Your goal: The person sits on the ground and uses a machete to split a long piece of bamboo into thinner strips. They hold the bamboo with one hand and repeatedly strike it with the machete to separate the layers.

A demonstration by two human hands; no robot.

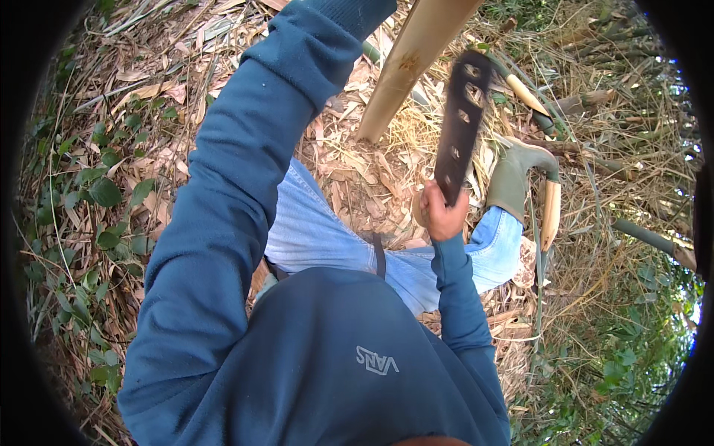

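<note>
My right hand [444, 213] is closed in a fist around the grip of a machete [457, 141]. Its dark, wide blade has a row of holes along it and points up and away from me. Just left of the blade, a thick tan pole [416, 63], which looks like bamboo, slants down with its lower end at the leaf-strewn ground. A gap shows between blade and pole. My left arm [238, 141], in a blue sleeve, stretches up past the top edge, so the left hand is out of sight.
My bent leg in jeans ends in a green rubber boot [509, 178] right of the blade. Pieces of cut bamboo [550, 215] lie beside the boot. Dry leaves and straw cover the ground; leafy plants [104, 193] grow at left, and cut stems [654, 241] lie at right.
</note>
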